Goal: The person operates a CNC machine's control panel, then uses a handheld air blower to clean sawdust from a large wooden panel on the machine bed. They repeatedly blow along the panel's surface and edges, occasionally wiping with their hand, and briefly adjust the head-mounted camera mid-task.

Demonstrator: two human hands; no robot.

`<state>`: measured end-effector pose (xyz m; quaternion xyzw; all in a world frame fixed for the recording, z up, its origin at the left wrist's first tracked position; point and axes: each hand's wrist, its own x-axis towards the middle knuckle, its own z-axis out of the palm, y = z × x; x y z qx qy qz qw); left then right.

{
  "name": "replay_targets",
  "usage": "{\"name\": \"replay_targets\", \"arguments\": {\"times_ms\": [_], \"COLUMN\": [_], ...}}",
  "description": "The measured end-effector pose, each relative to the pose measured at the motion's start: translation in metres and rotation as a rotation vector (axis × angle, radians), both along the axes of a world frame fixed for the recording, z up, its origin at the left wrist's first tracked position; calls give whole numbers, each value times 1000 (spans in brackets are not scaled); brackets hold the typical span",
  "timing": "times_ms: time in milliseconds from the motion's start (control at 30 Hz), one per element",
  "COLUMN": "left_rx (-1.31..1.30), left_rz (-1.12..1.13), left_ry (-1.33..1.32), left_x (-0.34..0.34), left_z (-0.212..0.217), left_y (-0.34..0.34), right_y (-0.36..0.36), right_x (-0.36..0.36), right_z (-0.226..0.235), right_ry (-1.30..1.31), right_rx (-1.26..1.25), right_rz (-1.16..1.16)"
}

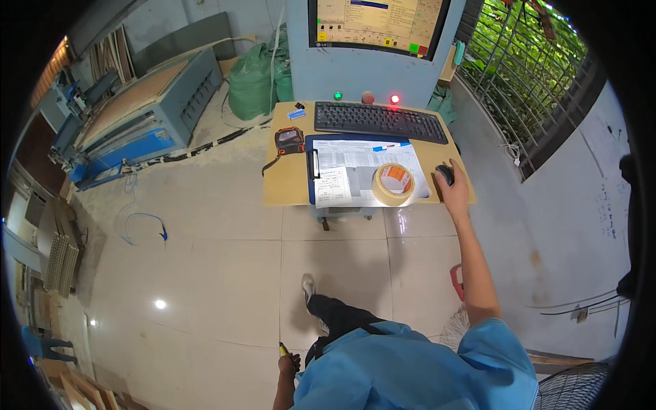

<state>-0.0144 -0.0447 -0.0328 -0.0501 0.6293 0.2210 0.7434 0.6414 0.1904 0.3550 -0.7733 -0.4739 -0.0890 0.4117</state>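
Observation:
My right hand (454,188) is closed over a black computer mouse (445,175) at the right edge of a small wooden desk board (287,193). Low in the view, beside my body, my left hand (290,363) grips a slim yellow-and-black tool (283,349); its exact kind is too small to make out. Left of the mouse, a roll of masking tape (394,196) lies on papers on a blue clipboard (311,191). A marker pen (391,147) rests on the sheets. Behind them is a black keyboard (379,121), and a tape measure (289,141) sits to the left.
A monitor (379,27) is set in a grey cabinet with lit buttons (395,99). A large flat-bed machine (147,113) and green sacks (251,80) stand at the far left. A barred window (519,75) is at the right. A fan (574,389) stands at the lower right.

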Motion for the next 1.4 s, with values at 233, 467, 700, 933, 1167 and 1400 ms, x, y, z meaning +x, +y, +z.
{"name": "replay_targets", "arguments": {"times_ms": [233, 467, 700, 933, 1167, 1400], "left_rx": [-5, 32, 200, 252, 90, -70], "left_rz": [75, -125, -95, -17, -89, 132], "left_ry": [353, 324, 249, 278, 326, 412], "left_x": [-3, -16, -8, 27, 27, 35], "left_z": [16, 43, 60, 84, 60, 61], "left_y": [-17, 31, 116, 142, 97, 106], "right_y": [32, 100, 190, 247, 252, 96], "right_x": [-6, -40, -59, -76, -65, -24], "right_z": [46, 74, 72, 56, 77, 101], "right_ry": [-140, -226, -353, -297, -386, -160], "right_rx": [110, -39, -176, -300, -197, 22], "right_rz": [62, 299, 611, 673, 693, 296]}}
